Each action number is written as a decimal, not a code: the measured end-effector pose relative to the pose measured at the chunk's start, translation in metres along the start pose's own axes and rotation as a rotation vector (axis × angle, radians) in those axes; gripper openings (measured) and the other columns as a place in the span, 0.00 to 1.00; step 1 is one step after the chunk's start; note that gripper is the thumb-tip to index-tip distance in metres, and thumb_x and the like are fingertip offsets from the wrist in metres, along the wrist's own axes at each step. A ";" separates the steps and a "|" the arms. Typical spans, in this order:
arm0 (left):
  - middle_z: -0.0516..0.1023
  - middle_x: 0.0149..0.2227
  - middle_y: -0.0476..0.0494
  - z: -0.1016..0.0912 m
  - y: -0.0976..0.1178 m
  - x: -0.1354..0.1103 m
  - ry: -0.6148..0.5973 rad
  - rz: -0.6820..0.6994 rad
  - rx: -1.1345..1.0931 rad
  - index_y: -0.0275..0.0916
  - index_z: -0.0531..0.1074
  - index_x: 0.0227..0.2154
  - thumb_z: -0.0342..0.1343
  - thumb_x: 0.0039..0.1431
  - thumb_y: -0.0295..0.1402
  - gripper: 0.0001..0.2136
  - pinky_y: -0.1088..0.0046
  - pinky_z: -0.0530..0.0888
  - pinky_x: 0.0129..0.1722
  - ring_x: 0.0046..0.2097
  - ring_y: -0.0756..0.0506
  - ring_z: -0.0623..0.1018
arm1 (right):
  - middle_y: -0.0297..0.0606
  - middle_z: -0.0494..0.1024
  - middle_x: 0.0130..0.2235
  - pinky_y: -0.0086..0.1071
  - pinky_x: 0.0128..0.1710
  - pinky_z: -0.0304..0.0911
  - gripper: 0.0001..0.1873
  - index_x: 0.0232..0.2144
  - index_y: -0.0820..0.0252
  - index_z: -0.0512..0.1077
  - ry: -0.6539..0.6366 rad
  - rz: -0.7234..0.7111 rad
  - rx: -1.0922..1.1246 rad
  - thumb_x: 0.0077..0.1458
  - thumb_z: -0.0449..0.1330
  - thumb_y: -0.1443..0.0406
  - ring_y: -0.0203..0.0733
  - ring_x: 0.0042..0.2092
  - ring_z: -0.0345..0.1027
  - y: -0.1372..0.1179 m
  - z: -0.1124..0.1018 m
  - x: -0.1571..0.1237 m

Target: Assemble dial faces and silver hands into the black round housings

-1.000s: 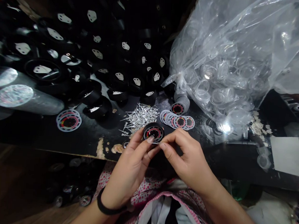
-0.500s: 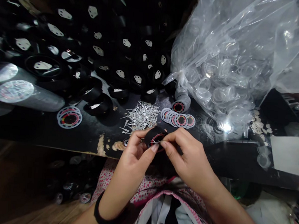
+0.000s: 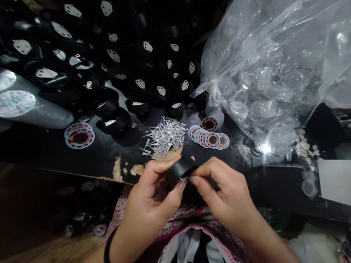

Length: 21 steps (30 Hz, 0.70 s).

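My left hand [image 3: 151, 201] is closed round a black round gauge housing [image 3: 177, 173], its thumb at the lower rim. The housing is tipped so that its side wall shows and its dial is mostly hidden. At its open edge, a small silver gauge needle [image 3: 182, 179] shows by my left thumb. My right hand [image 3: 222, 189] pinches with thumb and forefinger at that edge, on the end of the needle. Just beyond lies a heap of loose silver needles [image 3: 166, 135]. Printed dial discs [image 3: 213, 140] lie fanned out to its right.
Many black housings [image 3: 141, 84] with white plates crowd the back left. A clear plastic bag [image 3: 263, 73] of transparent covers fills the back right. Wrapped rolls of discs [image 3: 44, 109] and a few loose dials [image 3: 79, 136] are at left. A white card [image 3: 339, 181] lies right.
The housing has been tipped and drawn slightly towards me, so its dial face has turned out of sight. My right hand stays pinched at its edge.
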State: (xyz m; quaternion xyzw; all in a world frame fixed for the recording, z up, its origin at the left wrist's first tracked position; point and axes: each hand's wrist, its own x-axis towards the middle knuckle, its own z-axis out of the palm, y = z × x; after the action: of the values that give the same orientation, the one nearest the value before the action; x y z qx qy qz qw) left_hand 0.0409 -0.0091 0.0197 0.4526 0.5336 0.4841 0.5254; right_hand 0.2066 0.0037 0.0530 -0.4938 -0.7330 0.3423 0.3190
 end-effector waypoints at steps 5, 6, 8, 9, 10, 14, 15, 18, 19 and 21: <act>0.83 0.41 0.54 -0.005 -0.004 -0.005 0.000 0.075 0.143 0.53 0.77 0.43 0.65 0.55 0.28 0.15 0.79 0.75 0.40 0.41 0.48 0.82 | 0.31 0.72 0.31 0.27 0.33 0.63 0.06 0.33 0.58 0.69 0.009 -0.012 -0.010 0.65 0.57 0.68 0.33 0.33 0.67 0.000 0.003 -0.003; 0.83 0.41 0.54 -0.006 -0.005 -0.006 0.006 0.080 0.157 0.53 0.77 0.44 0.65 0.55 0.28 0.15 0.79 0.75 0.39 0.40 0.49 0.82 | 0.31 0.72 0.31 0.27 0.33 0.63 0.06 0.33 0.57 0.69 0.009 -0.007 -0.009 0.65 0.57 0.68 0.33 0.33 0.67 0.000 0.004 -0.004; 0.83 0.40 0.55 -0.006 -0.005 -0.008 0.018 0.089 0.178 0.54 0.77 0.44 0.65 0.55 0.28 0.16 0.79 0.75 0.38 0.38 0.49 0.82 | 0.31 0.72 0.30 0.27 0.32 0.63 0.07 0.32 0.57 0.68 0.010 0.003 -0.006 0.65 0.57 0.68 0.34 0.32 0.67 0.000 0.006 -0.004; 0.83 0.40 0.55 -0.006 -0.005 -0.009 0.024 0.093 0.187 0.54 0.77 0.44 0.65 0.54 0.28 0.16 0.79 0.75 0.39 0.38 0.49 0.82 | 0.31 0.72 0.30 0.27 0.32 0.63 0.08 0.31 0.57 0.68 0.011 0.010 -0.009 0.65 0.57 0.68 0.34 0.32 0.67 -0.001 0.006 -0.005; 0.83 0.40 0.54 -0.007 -0.004 -0.010 0.027 0.094 0.196 0.54 0.78 0.44 0.65 0.54 0.28 0.16 0.78 0.75 0.40 0.39 0.48 0.82 | 0.31 0.71 0.29 0.27 0.31 0.63 0.08 0.31 0.57 0.68 0.010 0.018 -0.012 0.65 0.56 0.67 0.34 0.31 0.67 -0.001 0.007 -0.005; 0.83 0.41 0.53 -0.007 -0.003 -0.012 0.030 0.099 0.249 0.53 0.77 0.46 0.64 0.55 0.29 0.16 0.75 0.76 0.43 0.41 0.46 0.82 | 0.30 0.70 0.28 0.27 0.29 0.61 0.10 0.29 0.57 0.66 -0.004 0.064 -0.018 0.65 0.56 0.67 0.33 0.29 0.65 -0.003 0.008 -0.006; 0.83 0.42 0.53 -0.007 -0.003 -0.011 0.029 0.101 0.261 0.53 0.77 0.46 0.64 0.55 0.30 0.15 0.75 0.76 0.43 0.41 0.46 0.82 | 0.30 0.70 0.27 0.27 0.29 0.60 0.11 0.28 0.57 0.66 -0.006 0.073 -0.014 0.65 0.56 0.67 0.33 0.29 0.65 -0.003 0.008 -0.006; 0.82 0.41 0.55 -0.009 -0.005 -0.011 0.041 0.084 0.268 0.54 0.77 0.44 0.64 0.56 0.33 0.13 0.77 0.76 0.43 0.40 0.47 0.81 | 0.30 0.70 0.28 0.26 0.30 0.60 0.11 0.28 0.57 0.65 -0.012 0.108 -0.008 0.64 0.56 0.67 0.33 0.29 0.65 -0.004 0.009 -0.003; 0.82 0.41 0.56 -0.009 -0.006 -0.011 0.054 0.066 0.263 0.54 0.77 0.43 0.65 0.55 0.34 0.12 0.77 0.76 0.43 0.40 0.47 0.81 | 0.30 0.71 0.28 0.26 0.31 0.61 0.11 0.28 0.57 0.65 -0.020 0.123 -0.007 0.64 0.56 0.67 0.32 0.30 0.66 -0.004 0.011 -0.001; 0.81 0.40 0.57 -0.012 -0.012 -0.009 0.076 -0.023 0.189 0.54 0.77 0.41 0.67 0.53 0.34 0.12 0.78 0.76 0.43 0.40 0.47 0.80 | 0.30 0.72 0.29 0.26 0.33 0.62 0.11 0.28 0.57 0.66 -0.057 0.166 -0.006 0.64 0.56 0.67 0.32 0.31 0.67 -0.003 0.013 0.005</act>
State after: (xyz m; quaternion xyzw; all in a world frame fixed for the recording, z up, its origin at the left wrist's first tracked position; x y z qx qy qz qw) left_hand 0.0296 -0.0204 0.0083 0.4753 0.6015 0.4426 0.4651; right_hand 0.1930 0.0048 0.0490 -0.5437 -0.6995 0.3794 0.2669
